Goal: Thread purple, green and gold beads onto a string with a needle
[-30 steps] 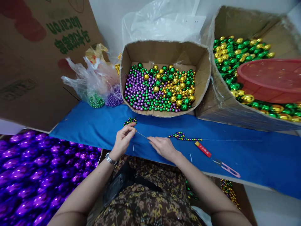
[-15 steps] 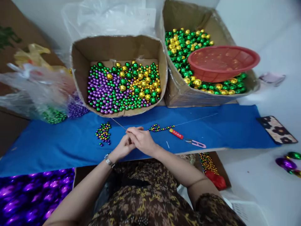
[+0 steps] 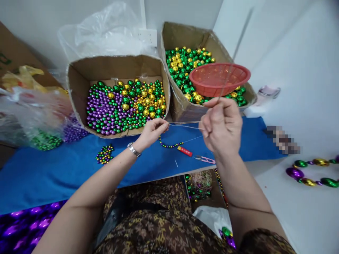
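Note:
My left hand [image 3: 156,127], a metal watch on its wrist, pinches a pale string [image 3: 185,126] near the front edge of the left bead box. Taut, the string runs across to my right hand [image 3: 222,123], which is raised and closed. From its fingers a long thin needle [image 3: 239,38] points up, blurred. On the blue cloth below lies a short strand of small purple, green and gold beads [image 3: 169,146]; thread leads from it toward my right hand. A pile of loose small beads [image 3: 105,154] lies left of my left wrist.
Two cardboard boxes, a left one [image 3: 69,83] and a right one [image 3: 182,111], hold beads; a red basket [image 3: 209,91] sits in the right one. A red-wrapped packet [image 3: 184,151] and pink thread snips [image 3: 205,159] lie on the blue cloth [image 3: 148,169]. Plastic bags [image 3: 45,109] stand left.
My hands were together over the cloth. They have parted: the right has risen to the right with the needle, and the string is stretched between them. The view has shifted too.

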Demonstrator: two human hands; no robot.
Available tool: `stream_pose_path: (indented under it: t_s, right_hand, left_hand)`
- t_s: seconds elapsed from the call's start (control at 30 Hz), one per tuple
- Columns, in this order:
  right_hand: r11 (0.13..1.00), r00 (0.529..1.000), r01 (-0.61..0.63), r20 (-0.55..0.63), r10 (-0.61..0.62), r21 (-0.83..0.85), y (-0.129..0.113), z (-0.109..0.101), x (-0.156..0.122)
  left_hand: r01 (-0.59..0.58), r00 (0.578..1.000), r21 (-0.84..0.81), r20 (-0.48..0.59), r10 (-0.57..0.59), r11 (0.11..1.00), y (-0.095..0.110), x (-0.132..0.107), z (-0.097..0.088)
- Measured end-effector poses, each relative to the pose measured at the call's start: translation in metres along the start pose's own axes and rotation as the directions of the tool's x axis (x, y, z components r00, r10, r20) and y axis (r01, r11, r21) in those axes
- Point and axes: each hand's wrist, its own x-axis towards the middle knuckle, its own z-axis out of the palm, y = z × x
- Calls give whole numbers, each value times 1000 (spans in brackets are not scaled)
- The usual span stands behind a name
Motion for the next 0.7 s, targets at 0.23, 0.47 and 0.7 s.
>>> stream_pose_path:
  t_s: [0.23,0.47,0.7]
  right_hand:
    - [991,985,115,-140,-105,68,-42,-23,6]
    - [975,978,-161,-108,178,151,-27,-22,-34]
    - [880,874,-475,110,474,-22,29,9,-56]
  left_hand:
    - [-125,985,61,-109,131,990,20,13,3]
    - [122,992,463,-40,-116,878,-43,-55,-8]
    - [306,952,643,-189,-242,701,-85,-96,-19]
